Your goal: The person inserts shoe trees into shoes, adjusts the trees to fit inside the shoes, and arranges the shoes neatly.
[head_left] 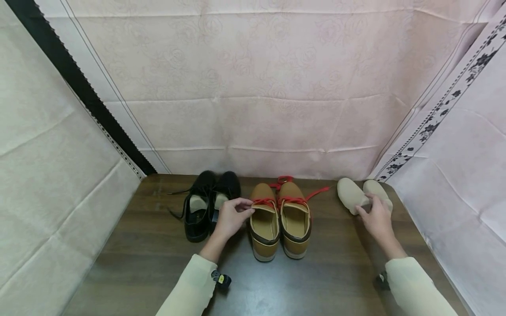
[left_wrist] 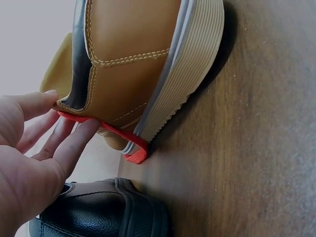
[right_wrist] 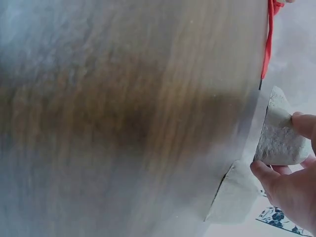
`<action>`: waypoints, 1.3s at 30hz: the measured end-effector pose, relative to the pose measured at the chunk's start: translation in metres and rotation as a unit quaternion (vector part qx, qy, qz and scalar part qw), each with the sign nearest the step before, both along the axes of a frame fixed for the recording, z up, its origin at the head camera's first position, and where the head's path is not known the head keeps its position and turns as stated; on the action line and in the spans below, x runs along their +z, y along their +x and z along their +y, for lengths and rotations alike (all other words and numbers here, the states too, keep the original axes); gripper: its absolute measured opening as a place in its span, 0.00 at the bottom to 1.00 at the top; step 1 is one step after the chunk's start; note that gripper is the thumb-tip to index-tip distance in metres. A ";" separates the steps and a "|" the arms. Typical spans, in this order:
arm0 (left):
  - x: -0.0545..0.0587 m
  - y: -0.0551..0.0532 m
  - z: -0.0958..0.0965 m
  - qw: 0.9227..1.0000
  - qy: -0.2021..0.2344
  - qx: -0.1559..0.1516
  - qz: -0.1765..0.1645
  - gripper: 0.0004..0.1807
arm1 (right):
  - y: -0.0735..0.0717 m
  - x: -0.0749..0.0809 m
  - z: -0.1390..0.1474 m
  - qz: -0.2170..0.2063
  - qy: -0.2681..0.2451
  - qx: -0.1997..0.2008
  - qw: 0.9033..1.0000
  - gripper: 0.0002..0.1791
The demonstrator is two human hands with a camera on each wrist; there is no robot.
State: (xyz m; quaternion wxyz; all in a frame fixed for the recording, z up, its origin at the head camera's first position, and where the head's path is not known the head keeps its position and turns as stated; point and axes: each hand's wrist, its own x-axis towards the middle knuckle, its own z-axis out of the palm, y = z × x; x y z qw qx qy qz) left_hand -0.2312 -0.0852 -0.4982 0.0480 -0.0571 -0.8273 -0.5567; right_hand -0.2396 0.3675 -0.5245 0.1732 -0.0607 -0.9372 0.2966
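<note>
Against the left grip, a tan shoe with red laces.

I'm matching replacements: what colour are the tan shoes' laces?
The laces are red, seen best in the head view.

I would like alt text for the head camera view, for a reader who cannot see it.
A person's left hand pinches the left shoe of a tan pair near its red laces, while the right hand holds one of two cream toe-shaped pieces. Black shoes with pale pieces inside stand to the left, all on a wood-grain surface.
</note>
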 end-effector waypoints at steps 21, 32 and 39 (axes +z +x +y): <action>0.002 0.001 0.001 1.000 -0.004 -0.001 -0.012 0.07 | 0.021 0.028 -0.015 0.023 0.029 0.050 0.998 0.30; 0.003 0.002 0.001 1.000 -0.002 -0.002 -0.010 0.07 | 0.031 0.041 -0.024 0.047 0.037 0.088 0.994 0.29; 0.003 0.002 0.001 1.000 0.010 -0.004 -0.011 0.08 | 0.038 0.046 -0.029 0.042 0.028 0.107 0.993 0.30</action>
